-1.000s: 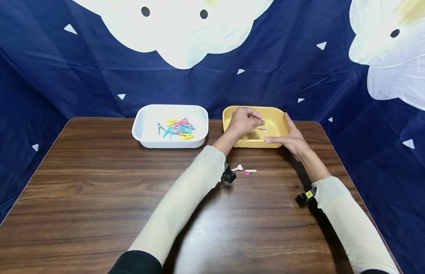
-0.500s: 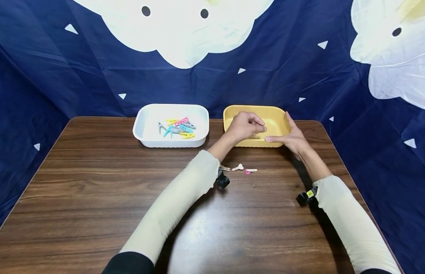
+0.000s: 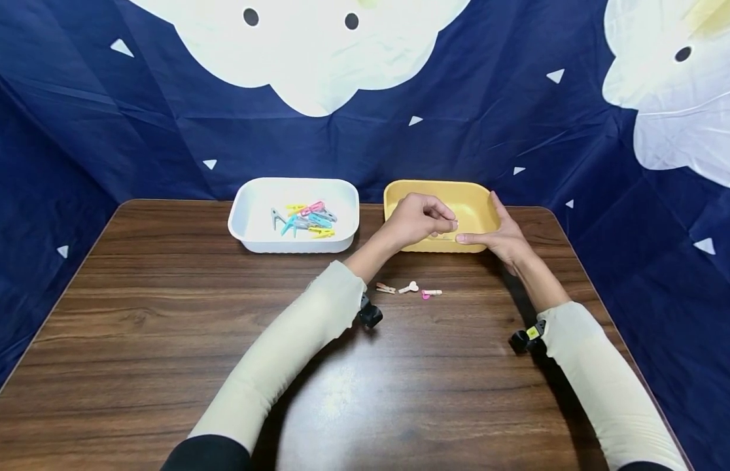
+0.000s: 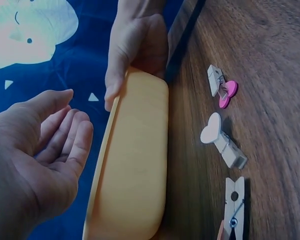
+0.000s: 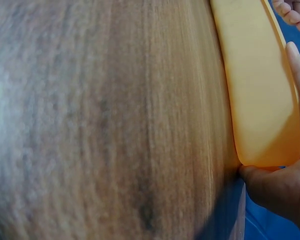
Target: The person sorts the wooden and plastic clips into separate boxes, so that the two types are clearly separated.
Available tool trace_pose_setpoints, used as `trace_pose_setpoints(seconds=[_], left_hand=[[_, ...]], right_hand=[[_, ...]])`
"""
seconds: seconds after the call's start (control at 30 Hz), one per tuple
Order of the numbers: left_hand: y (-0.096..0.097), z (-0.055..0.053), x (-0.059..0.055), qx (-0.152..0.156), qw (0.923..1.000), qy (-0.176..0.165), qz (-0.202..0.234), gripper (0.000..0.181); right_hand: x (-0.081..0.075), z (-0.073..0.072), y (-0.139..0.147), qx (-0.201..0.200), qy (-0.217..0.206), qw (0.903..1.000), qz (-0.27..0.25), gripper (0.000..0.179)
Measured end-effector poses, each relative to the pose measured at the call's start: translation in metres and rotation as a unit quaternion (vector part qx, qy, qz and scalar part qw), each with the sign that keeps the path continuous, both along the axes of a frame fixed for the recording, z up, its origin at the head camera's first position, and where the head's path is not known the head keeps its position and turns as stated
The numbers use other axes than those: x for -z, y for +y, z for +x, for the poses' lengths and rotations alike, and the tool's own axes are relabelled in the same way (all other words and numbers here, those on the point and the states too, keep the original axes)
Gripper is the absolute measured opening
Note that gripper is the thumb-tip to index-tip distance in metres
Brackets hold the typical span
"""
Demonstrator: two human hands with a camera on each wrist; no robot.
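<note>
My right hand [image 3: 505, 241] grips the right end of the yellow tray [image 3: 394, 193], thumb at its near rim and fingers along the far side. In the right wrist view this hand [image 5: 282, 192] spans the tray's end. Over the tray's middle is my left hand [image 3: 417, 217], its thumb and fingertips close together; I cannot tell whether they pinch something small. In the left wrist view that hand [image 4: 40, 155] has bent fingers beside the tray wall [image 4: 132, 155]. On the table lie a plain wooden clothespin [image 3: 386, 288], a white-heart clothespin [image 3: 409, 287] and a pink-heart clothespin [image 3: 431, 294].
A white tray [image 3: 247, 226] stands left of the yellow one, with several plastic clothespins [image 3: 309, 219] in pink, blue, grey and yellow. Both trays are near the back edge of the brown wooden table [image 3: 182, 327]. A dark blue printed curtain [image 3: 318, 147] hangs behind.
My left forearm and wrist have shifted left and toward me, uncovering the plain wooden clothespin. The left fingertips stay over the yellow tray, slightly lower. My right hand keeps its place.
</note>
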State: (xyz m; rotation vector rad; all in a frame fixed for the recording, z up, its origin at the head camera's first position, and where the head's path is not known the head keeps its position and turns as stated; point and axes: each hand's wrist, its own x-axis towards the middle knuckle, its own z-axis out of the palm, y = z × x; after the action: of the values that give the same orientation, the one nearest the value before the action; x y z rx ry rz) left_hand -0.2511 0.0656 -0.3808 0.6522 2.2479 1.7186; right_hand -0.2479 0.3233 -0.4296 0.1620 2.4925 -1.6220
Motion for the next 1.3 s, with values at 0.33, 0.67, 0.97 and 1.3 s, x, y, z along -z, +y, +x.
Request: trace_pose_setpoints(seconds=[0.33,0.67,0.97,1.3], left_hand=[[-0.007,0.008,0.000,0.018,0.9997,0.000,0.015,0.011],[-0.018,0.019,0.003,0.030,0.9992,0.007,-0.023,0.009],[-0.023,0.028,0.007,0.051,0.9981,0.009,-0.033,0.012],[-0.039,0.037,0.012,0.075,0.9953,0.030,-0.053,0.010]], right_hand=[[0.001,-0.001,-0.002,-0.003,0.006,0.9999,-0.015,0.146],[0.003,-0.003,-0.002,-0.004,0.004,0.9999,-0.013,0.144],[0.004,-0.002,-0.003,-0.001,0.009,0.9995,-0.031,0.145],[0.002,-0.002,-0.001,-0.003,0.009,0.9997,-0.024,0.147]])
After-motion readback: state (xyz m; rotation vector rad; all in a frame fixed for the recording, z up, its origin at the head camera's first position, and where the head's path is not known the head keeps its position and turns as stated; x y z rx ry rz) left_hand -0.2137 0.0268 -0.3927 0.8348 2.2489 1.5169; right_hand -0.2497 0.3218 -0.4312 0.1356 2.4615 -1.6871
